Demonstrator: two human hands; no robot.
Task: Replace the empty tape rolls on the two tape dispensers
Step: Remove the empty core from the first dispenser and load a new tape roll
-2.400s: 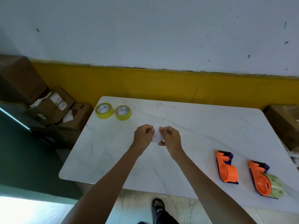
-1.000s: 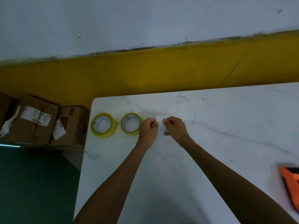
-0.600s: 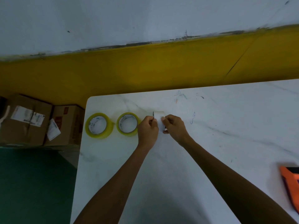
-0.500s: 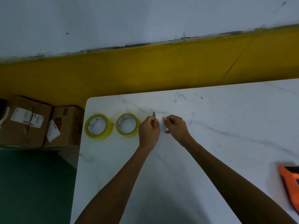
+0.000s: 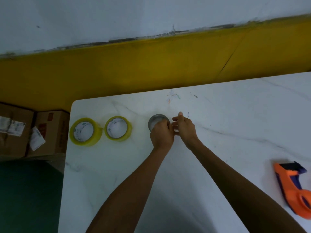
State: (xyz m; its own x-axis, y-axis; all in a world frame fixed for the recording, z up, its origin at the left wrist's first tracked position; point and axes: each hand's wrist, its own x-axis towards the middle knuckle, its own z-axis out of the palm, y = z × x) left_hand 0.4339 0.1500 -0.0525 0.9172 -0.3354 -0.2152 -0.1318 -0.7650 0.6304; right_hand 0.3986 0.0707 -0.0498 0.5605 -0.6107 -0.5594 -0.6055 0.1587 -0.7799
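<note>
An empty tape core (image 5: 157, 121), a thin grey-white ring, rests flat on the white marble table (image 5: 218, 132) with its hole facing up. My left hand (image 5: 161, 134) grips its near rim. My right hand (image 5: 184, 127) sits just right of the core with its fingers spread and nothing in it. Two full yellow tape rolls (image 5: 85, 132) (image 5: 117, 129) lie flat to the left of the core near the table's left edge. One orange and purple tape dispenser (image 5: 293, 185) lies on its side at the right edge of the view, partly cut off.
Cardboard boxes (image 5: 48, 132) with labels stand on the floor left of the table. A yellow band runs along the wall (image 5: 151, 64) behind the table. Faint pen marks (image 5: 173, 96) dot the tabletop near its far edge.
The core was pinched upright between both hands. Now it lies flat beside the yellow rolls, my left hand still on it, and my right hand has let go and spread its fingers.
</note>
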